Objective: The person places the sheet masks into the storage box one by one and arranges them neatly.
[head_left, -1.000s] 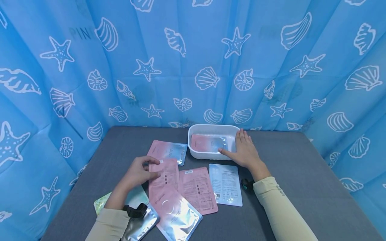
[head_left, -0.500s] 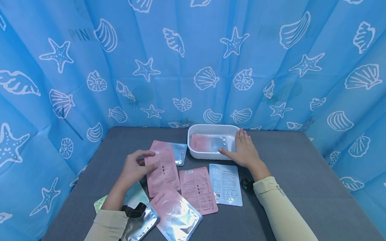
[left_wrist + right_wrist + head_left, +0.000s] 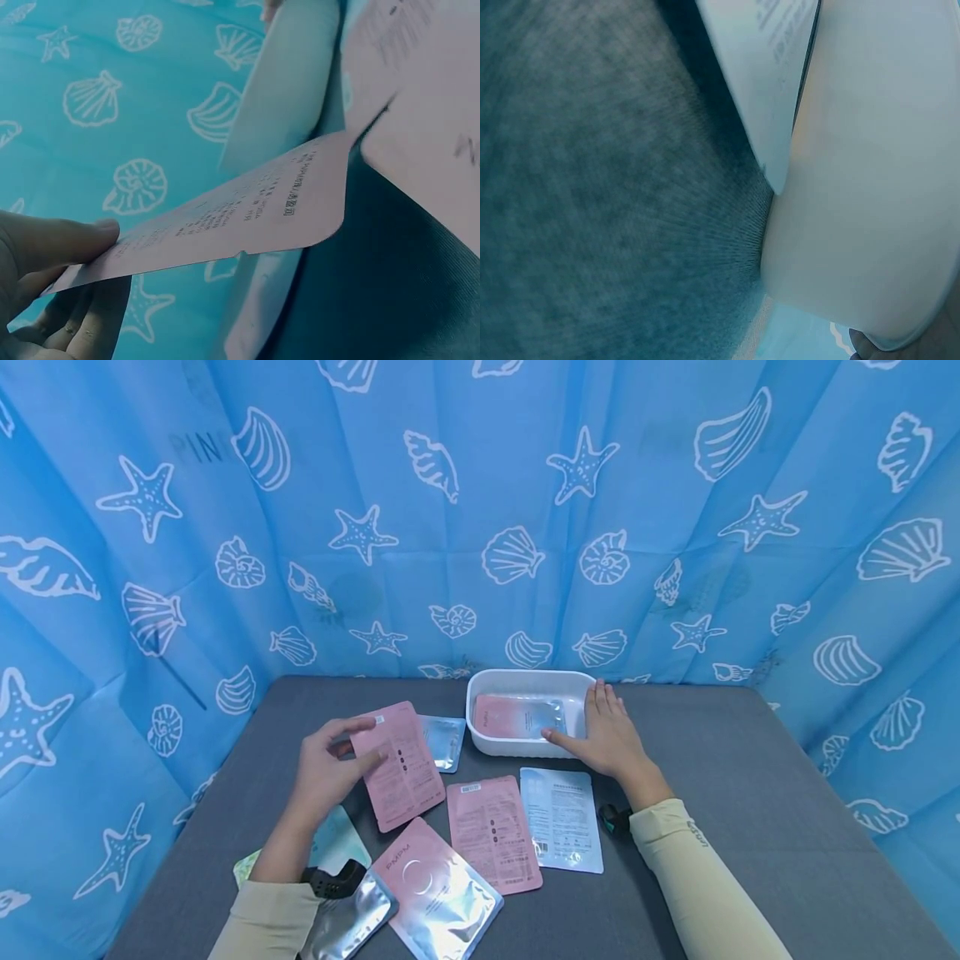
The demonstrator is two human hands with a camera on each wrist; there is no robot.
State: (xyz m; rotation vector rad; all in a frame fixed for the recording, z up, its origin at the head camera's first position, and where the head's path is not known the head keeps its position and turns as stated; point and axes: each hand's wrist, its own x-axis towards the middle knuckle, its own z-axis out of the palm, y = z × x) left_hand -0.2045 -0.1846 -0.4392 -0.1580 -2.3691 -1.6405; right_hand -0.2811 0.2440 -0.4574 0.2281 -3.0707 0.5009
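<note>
My left hand (image 3: 327, 768) pinches a pink face mask sachet (image 3: 397, 772) by its upper left edge, thumb on top and fingers beneath. In the left wrist view the sachet (image 3: 247, 210) slants out from the thumb, with its printed back showing. My right hand (image 3: 611, 739) rests on the right end of a white plastic basin (image 3: 525, 748), fingers straight along the rim and thumb over the front edge. Inside the basin lies a pink-and-blue sachet (image 3: 513, 717). The right wrist view has mostly the basin's side wall (image 3: 862, 165); only a bit of the hand shows there.
Behind the held sachet lies another with a silver-blue end (image 3: 446, 742). In front are a pink sachet back (image 3: 495, 839), a pale blue one (image 3: 562, 822), a pink-silver one (image 3: 438, 889), a silver one (image 3: 352, 918) and a green one (image 3: 337, 843). A blue curtain (image 3: 465, 527) borders the grey table.
My left hand has lifted the pink sachet up and to the left, off the pink-silver one, and it now covers much of the sachet behind. The right hand stays on the basin.
</note>
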